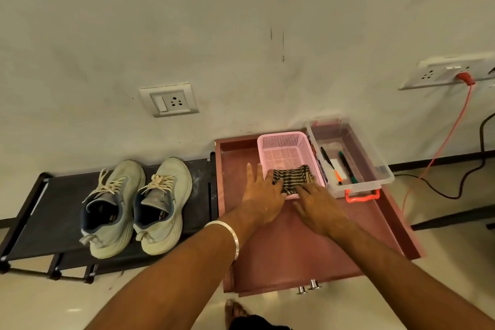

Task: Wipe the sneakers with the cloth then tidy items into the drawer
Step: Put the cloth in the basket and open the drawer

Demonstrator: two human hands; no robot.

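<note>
The left hand (261,197) is reaching into the open drawer (289,244) with its fingers straight and spread, lying against the near left corner of the pink basket (288,154) and touching the striped cloth (293,178). The right hand (318,205) is lying just beside it, its fingers extended and pressing on the near edge of that cloth, which is sitting folded in the front end of the basket. Neither hand is curling round anything. The basket is standing in the back of the drawer, and a clear plastic box (375,158) with an orange latch is resting just to its right, holding pens (347,166). The sneakers (139,203) are sitting side by side on a low black rack (53,211) to the left of the drawer, toes toward the wall, well apart from both hands. A silver bangle (233,236) is sitting on the left wrist
</note>
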